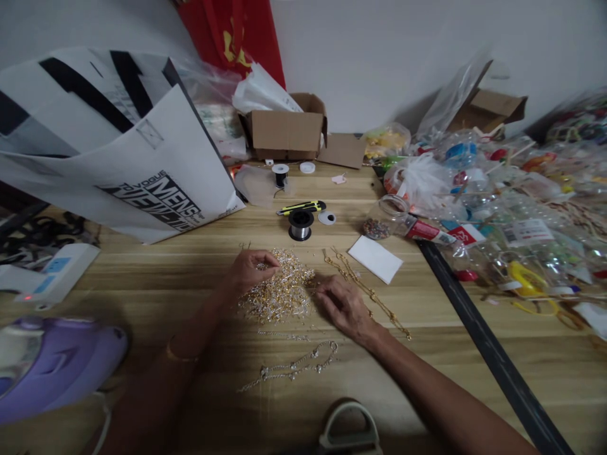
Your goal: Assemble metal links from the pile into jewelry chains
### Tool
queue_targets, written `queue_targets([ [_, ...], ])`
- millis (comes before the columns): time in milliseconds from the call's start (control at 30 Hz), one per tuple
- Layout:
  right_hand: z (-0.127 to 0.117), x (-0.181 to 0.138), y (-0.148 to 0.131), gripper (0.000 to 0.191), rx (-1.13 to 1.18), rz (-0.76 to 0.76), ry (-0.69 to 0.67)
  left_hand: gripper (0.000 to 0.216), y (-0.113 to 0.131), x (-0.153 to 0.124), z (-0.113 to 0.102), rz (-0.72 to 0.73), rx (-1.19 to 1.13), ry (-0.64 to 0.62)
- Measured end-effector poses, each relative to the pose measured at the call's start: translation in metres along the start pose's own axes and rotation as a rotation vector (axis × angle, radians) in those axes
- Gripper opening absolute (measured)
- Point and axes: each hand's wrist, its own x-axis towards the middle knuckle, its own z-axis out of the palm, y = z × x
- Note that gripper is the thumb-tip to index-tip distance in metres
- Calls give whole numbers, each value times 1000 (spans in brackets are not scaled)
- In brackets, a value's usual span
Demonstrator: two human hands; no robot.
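Your left hand [253, 266] formed a narrow grip at the upper left of the gold-and-silver pile [284, 297]; your right hand [344, 306] curled beside its right edge. Whether either held a piece could not be told. On the tabletop [184, 268], a silver chain [293, 368] lay nearer you, gold chains [374, 296] rightward.

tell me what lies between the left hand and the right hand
In the head view, a loose pile of small gold and silver-coloured pieces lies between the left hand and the right hand.

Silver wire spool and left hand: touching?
Apart. The head view shows bare tabletop between the silver wire spool and the left hand.
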Motion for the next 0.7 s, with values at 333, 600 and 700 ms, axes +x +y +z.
queue_targets([
  [333,1,-1,1,11,-10,-10,5,15,2,0,0,-96,-22,1],
  [600,1,0,2,8,0,-21,11,15,6,0,0,-108,4,-10],
  [700,2,-1,2,7,-3,-18,19,13,11,-1,0,-75,64,-28],
])
